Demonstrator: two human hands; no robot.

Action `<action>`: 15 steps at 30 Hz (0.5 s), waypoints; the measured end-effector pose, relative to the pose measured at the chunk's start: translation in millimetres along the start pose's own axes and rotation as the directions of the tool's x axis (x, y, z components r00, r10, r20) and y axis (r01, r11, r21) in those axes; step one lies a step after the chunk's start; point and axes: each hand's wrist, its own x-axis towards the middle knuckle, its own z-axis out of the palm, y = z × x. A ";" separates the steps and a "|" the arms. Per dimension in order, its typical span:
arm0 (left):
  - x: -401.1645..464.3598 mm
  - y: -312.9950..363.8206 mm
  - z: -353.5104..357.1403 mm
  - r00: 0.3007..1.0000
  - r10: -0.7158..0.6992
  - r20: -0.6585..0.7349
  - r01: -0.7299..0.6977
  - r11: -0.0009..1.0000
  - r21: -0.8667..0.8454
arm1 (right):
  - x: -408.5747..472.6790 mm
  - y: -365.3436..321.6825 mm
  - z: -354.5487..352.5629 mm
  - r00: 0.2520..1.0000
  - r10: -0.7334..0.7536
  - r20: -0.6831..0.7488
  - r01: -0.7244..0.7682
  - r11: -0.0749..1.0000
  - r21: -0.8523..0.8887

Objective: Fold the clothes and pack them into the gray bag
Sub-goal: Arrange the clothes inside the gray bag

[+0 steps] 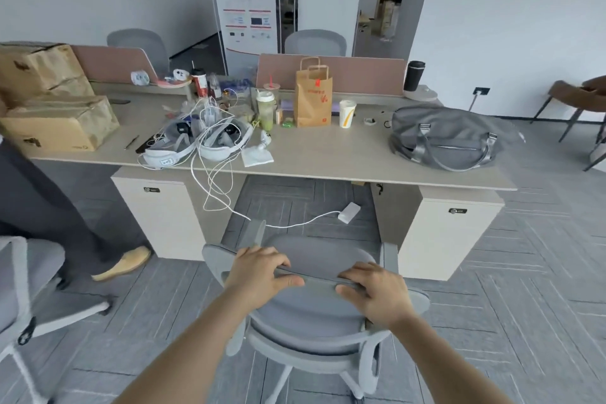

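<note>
The gray bag (pixel 446 138) lies on the right end of the desk (pixel 328 154), its handles drooping toward the front edge. No clothes are visible. In front of the desk stands a gray office chair (pixel 314 308). My left hand (pixel 259 272) grips the top edge of its backrest on the left, fingers curled over the rim. My right hand (pixel 373 292) holds the same edge on the right, thumb along the near side.
The desk carries two headsets (pixel 196 141) with white cables, a brown paper bag (pixel 313 98), a paper cup (pixel 347 112), bottles and cardboard boxes (pixel 55 98). A person's leg and tan shoe (pixel 124 264) stand at the left beside another chair (pixel 19 292). A white adapter (pixel 350 212) hangs under the desk.
</note>
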 end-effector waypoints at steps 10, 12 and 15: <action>177.9 -14.6 20.2 0.999 0.033 -0.032 -0.032 0.999 0.022 | 151.4 89.9 -18.4 0.998 0.064 0.005 -0.064 0.998 -0.028; 212.3 -12.5 27.7 0.999 0.030 -0.035 -0.029 0.999 0.039 | 179.7 113.3 -22.9 0.997 0.070 0.013 -0.069 0.997 -0.029; 260.7 -3.5 39.5 0.998 0.015 -0.059 -0.012 0.999 0.053 | 218.3 151.8 -32.1 0.999 0.044 0.008 -0.044 0.999 -0.017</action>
